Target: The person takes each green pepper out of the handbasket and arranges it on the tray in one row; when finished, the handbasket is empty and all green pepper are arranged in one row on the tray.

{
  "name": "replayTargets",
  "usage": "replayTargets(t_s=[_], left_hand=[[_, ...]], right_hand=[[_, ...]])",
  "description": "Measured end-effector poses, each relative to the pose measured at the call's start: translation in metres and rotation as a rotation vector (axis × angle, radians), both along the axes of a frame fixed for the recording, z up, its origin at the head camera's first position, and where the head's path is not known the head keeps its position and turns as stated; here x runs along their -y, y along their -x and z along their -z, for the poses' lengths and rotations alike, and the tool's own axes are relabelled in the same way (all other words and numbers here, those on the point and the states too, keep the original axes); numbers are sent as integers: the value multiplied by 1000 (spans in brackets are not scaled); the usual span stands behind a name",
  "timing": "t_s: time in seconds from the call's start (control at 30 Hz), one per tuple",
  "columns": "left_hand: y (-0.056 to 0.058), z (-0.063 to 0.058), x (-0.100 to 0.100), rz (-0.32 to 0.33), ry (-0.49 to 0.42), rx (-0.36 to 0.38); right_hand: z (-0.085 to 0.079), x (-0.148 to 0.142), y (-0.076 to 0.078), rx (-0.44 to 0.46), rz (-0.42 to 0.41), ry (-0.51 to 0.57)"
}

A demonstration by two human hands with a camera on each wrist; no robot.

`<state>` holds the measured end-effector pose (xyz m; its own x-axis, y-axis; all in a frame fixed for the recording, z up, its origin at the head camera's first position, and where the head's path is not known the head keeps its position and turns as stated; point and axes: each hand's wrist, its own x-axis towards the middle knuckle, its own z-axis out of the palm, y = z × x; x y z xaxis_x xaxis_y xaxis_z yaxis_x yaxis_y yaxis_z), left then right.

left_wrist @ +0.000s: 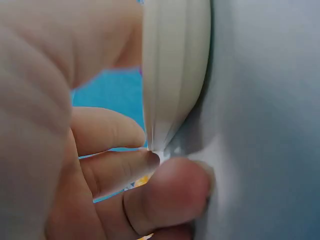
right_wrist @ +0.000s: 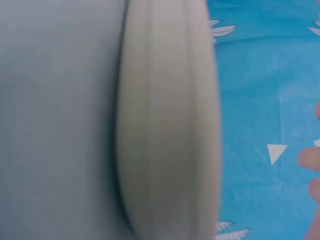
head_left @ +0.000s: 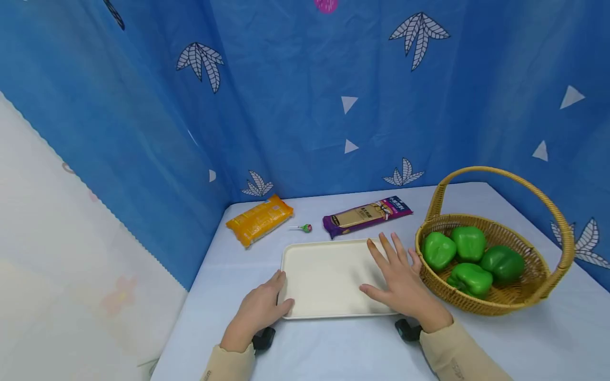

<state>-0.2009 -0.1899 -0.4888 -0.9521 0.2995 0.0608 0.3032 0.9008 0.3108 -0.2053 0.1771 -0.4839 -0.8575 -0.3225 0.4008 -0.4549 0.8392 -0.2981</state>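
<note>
A shallow cream rectangular tray (head_left: 329, 278) lies on the table between my hands. At its left side, my left hand (head_left: 259, 307) holds the edge, thumb over the rim and fingers along the outside; the left wrist view shows fingertips (left_wrist: 182, 185) at the corner of the tray wall (left_wrist: 172, 65). My right hand (head_left: 400, 283) hovers over the tray's right end with its fingers spread and nothing held. Only some of its fingertips (right_wrist: 311, 159) appear in the right wrist view, apart from the tray's side (right_wrist: 170, 120).
Right of the tray stands a wicker basket (head_left: 538, 259) with a tall handle, holding several green bell peppers (head_left: 469, 243). Behind the tray lie an orange packet (head_left: 259, 219), a small lollipop (head_left: 306, 228) and a purple packet (head_left: 367, 216). A blue curtain (head_left: 295, 106) hangs behind the table.
</note>
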Motion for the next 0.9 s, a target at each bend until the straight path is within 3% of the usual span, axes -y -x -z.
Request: replayTargets(t_s=[0.13, 0.3, 0.4, 0.47, 0.53, 0.67, 0.77, 0.9], left_hand=[[-2, 0, 4, 6, -24, 55], [-1, -1, 2, 21, -27, 70], [-1, 1, 1, 22, -29, 70], [-2, 2, 1, 14, -28, 80], [-3, 3, 1, 8, -24, 90], [-3, 5, 3, -2, -20, 107], [-2, 5, 4, 2, -25, 98], [0, 3, 5, -3, -42, 85]], right_hand=[[-17, -6, 0, -59, -7, 53], [-65, -47, 10, -180, 51, 150], [-90, -80, 23, -180, 124, 196], [-98, -99, 33, -145, 185, 213], [-96, -116, 43, -128, 243, 233], [-76, -135, 55, -100, 327, 270], [-64, -140, 56, -72, 342, 251], [-62, -140, 58, -17, 318, 191]])
